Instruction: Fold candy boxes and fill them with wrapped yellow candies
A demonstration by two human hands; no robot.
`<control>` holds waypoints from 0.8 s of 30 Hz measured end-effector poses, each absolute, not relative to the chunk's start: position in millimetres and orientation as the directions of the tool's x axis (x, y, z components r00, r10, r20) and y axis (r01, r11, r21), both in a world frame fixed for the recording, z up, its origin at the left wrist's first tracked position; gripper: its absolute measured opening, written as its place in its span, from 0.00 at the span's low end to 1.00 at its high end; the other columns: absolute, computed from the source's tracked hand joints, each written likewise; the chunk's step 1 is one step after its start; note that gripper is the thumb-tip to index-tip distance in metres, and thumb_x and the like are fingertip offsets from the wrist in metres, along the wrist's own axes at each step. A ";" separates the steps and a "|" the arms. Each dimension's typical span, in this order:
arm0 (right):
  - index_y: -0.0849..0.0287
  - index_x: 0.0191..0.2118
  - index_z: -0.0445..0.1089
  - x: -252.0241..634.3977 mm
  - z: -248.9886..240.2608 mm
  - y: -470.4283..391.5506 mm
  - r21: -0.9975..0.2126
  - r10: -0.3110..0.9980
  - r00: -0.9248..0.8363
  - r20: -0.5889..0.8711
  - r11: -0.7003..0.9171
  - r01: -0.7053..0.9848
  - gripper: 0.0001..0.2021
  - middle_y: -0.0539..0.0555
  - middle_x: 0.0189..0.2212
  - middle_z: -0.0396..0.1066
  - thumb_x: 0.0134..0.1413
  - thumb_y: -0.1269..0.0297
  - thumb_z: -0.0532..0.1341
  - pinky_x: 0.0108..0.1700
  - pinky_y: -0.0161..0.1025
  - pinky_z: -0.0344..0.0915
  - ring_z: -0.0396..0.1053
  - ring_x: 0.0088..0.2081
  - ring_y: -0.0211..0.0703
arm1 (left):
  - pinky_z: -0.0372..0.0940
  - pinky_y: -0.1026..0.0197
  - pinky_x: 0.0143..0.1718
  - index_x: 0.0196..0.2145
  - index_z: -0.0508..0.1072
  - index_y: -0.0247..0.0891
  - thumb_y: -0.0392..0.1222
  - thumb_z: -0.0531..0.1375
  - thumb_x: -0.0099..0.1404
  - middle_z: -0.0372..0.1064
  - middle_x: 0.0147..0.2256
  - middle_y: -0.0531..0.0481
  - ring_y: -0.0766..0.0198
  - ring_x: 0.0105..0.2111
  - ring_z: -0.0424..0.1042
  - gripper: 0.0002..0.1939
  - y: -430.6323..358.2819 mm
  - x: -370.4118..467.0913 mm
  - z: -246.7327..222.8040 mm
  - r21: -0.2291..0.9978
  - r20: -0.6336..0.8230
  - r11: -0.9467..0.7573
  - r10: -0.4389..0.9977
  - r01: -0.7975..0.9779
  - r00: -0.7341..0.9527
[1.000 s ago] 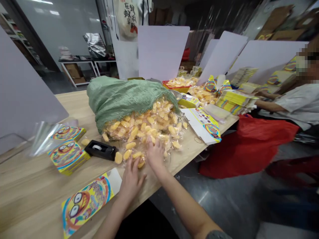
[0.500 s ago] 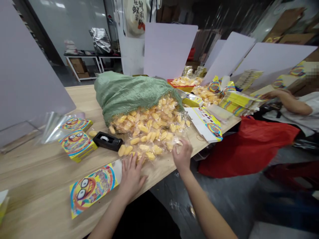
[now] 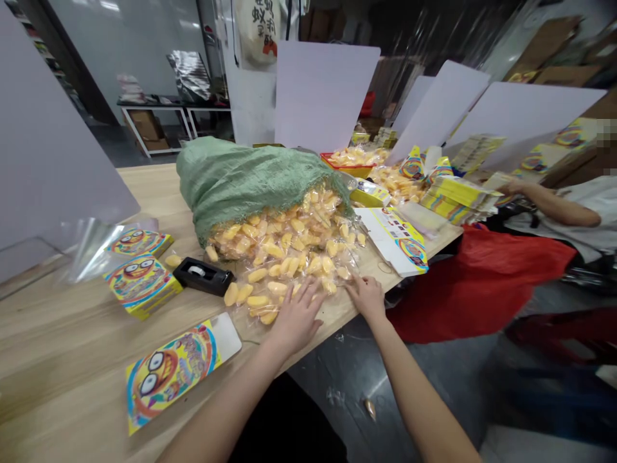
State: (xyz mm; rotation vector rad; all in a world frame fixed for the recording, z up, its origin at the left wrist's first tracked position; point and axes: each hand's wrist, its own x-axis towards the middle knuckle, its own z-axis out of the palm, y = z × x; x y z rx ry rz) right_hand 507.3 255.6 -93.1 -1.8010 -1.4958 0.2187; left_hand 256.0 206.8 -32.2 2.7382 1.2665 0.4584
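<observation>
A green woven sack (image 3: 250, 177) lies on its side on the wooden table, its mouth spilling many clear packets of yellow pieces (image 3: 279, 251). My left hand (image 3: 297, 316) rests palm down on the packets at the near edge of the pile, fingers spread. At the pile's right edge, my right hand (image 3: 367, 296) touches the table and a clear wrapper, its fingers apart. Left of the pile is a black tape dispenser (image 3: 205, 275). A flat yellow printed box (image 3: 173, 370) lies on the table, left of my left hand.
Two printed boxes (image 3: 142, 283) and clear film (image 3: 89, 247) are at the left. An open white carton (image 3: 398, 241) lies right of the pile, near a red cloth (image 3: 482, 286). White dividers (image 3: 325, 96) stand behind. Another person's arm (image 3: 554, 202) is at the right.
My left hand has moved right, away from the flat box and onto the packets. My right hand has shifted slightly right and lowered toward the table edge.
</observation>
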 end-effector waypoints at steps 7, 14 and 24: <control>0.58 0.30 0.72 529.3 -68.9 243.4 -0.846 0.788 0.466 0.403 0.125 0.519 0.20 0.58 0.36 0.72 0.51 0.45 0.56 0.48 0.48 0.63 0.68 0.43 0.49 | 0.40 0.35 0.63 0.64 0.54 0.41 0.50 0.56 0.66 0.52 0.64 0.43 0.50 0.64 0.51 0.31 255.8 289.5 -53.0 0.253 0.126 -0.634 0.770 0.731 0.625; 0.58 0.32 0.66 550.1 -5.7 209.9 -0.889 0.778 0.628 -0.011 0.279 -0.362 0.13 0.52 0.35 0.76 0.51 0.51 0.60 0.36 0.35 0.71 0.76 0.34 0.39 | 0.38 0.34 0.64 0.61 0.59 0.39 0.48 0.55 0.67 0.56 0.62 0.39 0.47 0.64 0.49 0.27 245.0 291.0 -45.7 0.365 0.156 -0.570 0.817 0.736 0.556; 0.54 0.43 0.69 382.4 10.2 144.9 -0.981 0.994 0.108 0.013 0.034 -0.193 0.11 0.50 0.30 0.75 0.57 0.56 0.59 0.33 0.39 0.73 0.74 0.31 0.41 | 0.60 0.40 0.54 0.64 0.47 0.55 0.47 0.72 0.48 0.55 0.62 0.41 0.46 0.57 0.63 0.52 127.5 250.3 -12.7 0.741 -0.104 0.501 0.743 -0.447 0.661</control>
